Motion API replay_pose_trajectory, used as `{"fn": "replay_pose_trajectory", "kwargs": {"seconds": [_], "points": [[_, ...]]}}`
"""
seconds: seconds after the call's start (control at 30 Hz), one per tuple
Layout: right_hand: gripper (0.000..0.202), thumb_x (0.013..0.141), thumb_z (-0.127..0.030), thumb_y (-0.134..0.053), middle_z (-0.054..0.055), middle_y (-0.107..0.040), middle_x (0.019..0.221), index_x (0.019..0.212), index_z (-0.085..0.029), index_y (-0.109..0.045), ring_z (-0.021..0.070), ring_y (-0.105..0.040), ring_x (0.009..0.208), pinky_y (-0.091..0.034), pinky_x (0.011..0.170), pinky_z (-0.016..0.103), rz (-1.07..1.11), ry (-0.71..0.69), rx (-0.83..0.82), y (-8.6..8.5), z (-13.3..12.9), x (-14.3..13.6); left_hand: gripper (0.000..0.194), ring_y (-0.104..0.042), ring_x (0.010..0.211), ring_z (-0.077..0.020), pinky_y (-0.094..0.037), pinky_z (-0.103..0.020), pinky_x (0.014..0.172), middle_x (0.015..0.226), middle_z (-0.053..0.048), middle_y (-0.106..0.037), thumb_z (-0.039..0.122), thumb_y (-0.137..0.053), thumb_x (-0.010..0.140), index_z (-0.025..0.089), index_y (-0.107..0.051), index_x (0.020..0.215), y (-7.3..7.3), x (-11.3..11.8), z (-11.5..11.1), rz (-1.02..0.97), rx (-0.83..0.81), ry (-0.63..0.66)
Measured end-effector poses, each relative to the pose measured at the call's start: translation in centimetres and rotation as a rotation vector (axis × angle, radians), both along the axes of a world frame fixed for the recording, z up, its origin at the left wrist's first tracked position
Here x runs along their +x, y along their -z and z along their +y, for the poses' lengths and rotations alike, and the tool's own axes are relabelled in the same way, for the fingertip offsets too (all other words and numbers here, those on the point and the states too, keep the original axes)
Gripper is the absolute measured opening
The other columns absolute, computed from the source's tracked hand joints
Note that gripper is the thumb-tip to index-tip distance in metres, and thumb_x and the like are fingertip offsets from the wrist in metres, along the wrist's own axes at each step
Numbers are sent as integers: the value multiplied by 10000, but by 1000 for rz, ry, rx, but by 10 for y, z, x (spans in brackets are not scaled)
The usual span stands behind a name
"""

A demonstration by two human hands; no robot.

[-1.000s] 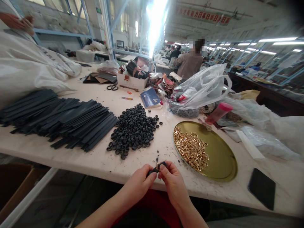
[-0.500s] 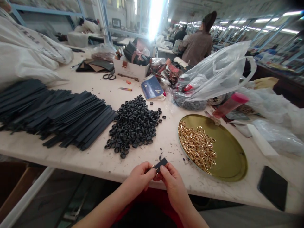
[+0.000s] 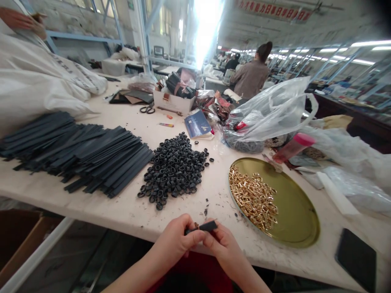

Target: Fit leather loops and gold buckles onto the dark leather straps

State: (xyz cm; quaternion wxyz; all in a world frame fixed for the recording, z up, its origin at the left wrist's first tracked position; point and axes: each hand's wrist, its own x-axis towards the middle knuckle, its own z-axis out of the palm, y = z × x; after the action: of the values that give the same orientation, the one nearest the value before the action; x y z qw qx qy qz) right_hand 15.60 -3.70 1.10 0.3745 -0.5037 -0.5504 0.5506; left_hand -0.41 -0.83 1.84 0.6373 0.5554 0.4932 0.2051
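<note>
Both my hands meet at the table's front edge around a short black strap with a small gold buckle on it. My left hand pinches the strap's left part by the buckle. The fingers of my right hand are closed on its right end. Just beyond lies a heap of small black loops. To the right, gold buckles fill the left part of a round gold tray. Long black strips are stacked at the left.
A black phone lies at the right edge. Behind are scissors, a blue booklet, a white box, a clear plastic bag and a pink-lidded container. A person is at work farther back; another person's hands show at upper left.
The view has tilted up, so the table sits lower. The strap has turned in my hands and now points more sideways; both hands still grip it. Another person's hands have come into view at upper left.
</note>
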Motion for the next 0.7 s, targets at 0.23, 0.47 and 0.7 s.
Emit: {"fn": "replay_pose_trajectory", "kwargs": {"seconds": [0.23,0.47,0.7], "points": [[160,842,-235,-446,37,-591,798,861,-187,-597,160,-553,725,-421,664,268,-586,17,349,8,77,6,207,-377,361,-46,-288,-169,381,536,66,-481,360,-434,771,159,-477,784,11,-13,9,-49,26,-101],[146,814,-160,-472,92,-601,884,731,-184,-590,215,-547,801,-415,699,316,-996,-84,597,42,98,-15,229,-310,313,-53,-225,-169,332,463,86,-443,411,-405,749,184,-438,756,30,-24,24,30,-83,-214],[104,736,-101,-514,48,-581,783,797,-182,-539,199,-532,737,-405,667,320,-763,19,352,41,91,-15,190,-349,374,-76,-281,-197,423,457,83,-437,361,-422,769,187,-464,704,29,-22,30,112,-3,-228]]}}
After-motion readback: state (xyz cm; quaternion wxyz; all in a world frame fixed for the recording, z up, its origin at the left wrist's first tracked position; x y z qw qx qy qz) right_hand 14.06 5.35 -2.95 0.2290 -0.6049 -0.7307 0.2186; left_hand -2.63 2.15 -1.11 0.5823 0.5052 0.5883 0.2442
